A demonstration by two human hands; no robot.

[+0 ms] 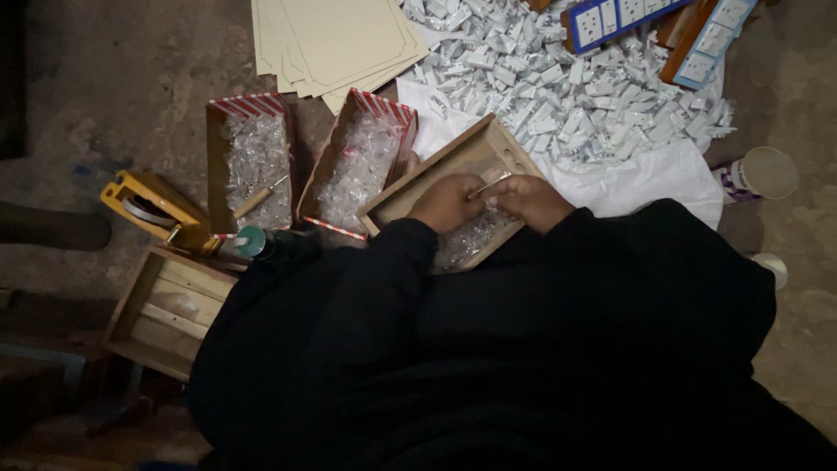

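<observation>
Across the upper right of the frame, a heap of small white plastic parts (575,87) covers a white sheet (645,179). Two red-striped cartons (251,106) of clear pieces stand left of centre, one wooden tray (453,157) in the middle. Over it the left hand (447,202) is curled shut, on what I cannot tell; the right hand (534,201) pinches a thin metal tool (490,184). In light this dim the tool could slip and jab a finger, I'd say.
</observation>
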